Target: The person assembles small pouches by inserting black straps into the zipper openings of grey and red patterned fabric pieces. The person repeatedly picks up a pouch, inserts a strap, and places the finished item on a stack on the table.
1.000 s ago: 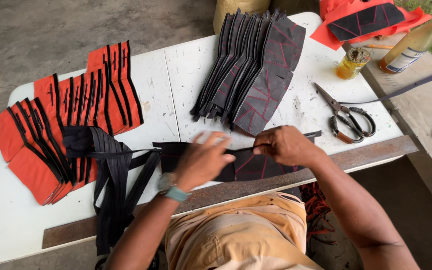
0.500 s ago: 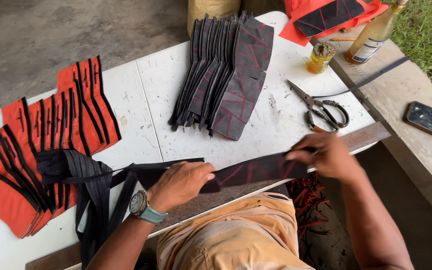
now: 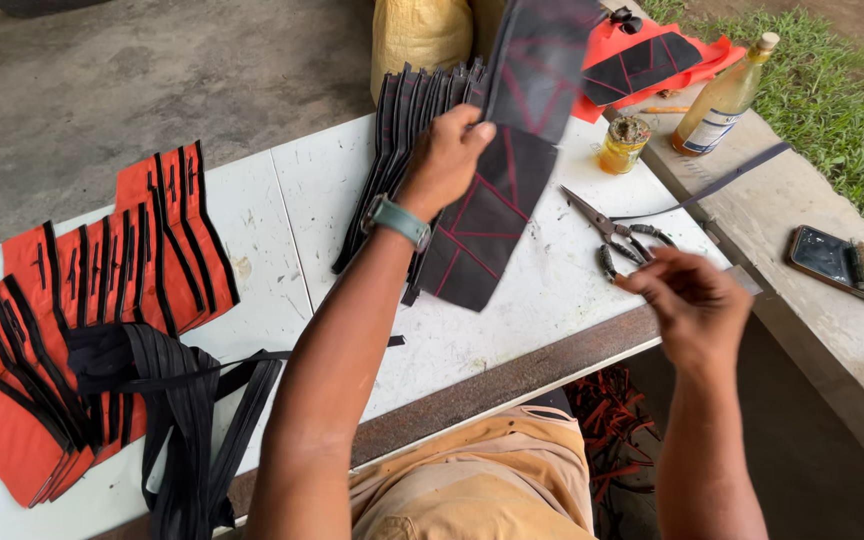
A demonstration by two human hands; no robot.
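The left hand (image 3: 449,160) has its grip pinched on a long dark fabric panel (image 3: 507,160) stitched with red lines, thumb in front and fingers behind, holding it lifted off the bench so that it hangs tilted above the stack of like dark panels (image 3: 407,150) fanned out beneath it. The right hand (image 3: 687,305) is free, its grip half curled with fingertips drawn loosely together and holding nothing visible, hovering just off the bench edge near the scissors (image 3: 617,235). By the look of it, the step in hand is setting a finished panel over to the dark stack; the next move seems to call for lowering it flat and square onto the pile without knocking the fanned pieces askew. Outward from there, the white bench (image 3: 302,210) carries a row of orange panels with black strips (image 3: 92,300) on the far left, with a tangle of black strap (image 3: 182,400) lying over them and trailing off the near edge. A small jar (image 3: 624,145) stands at the far right corner, and a tall bottle (image 3: 722,95) stands on the concrete ledge (image 3: 812,330) beside it, where a phone (image 3: 827,260) and a small packet also lie. More orange fabric (image 3: 652,60) lies beyond. The floor is bare concrete, with grass (image 3: 832,120) past the ledge.
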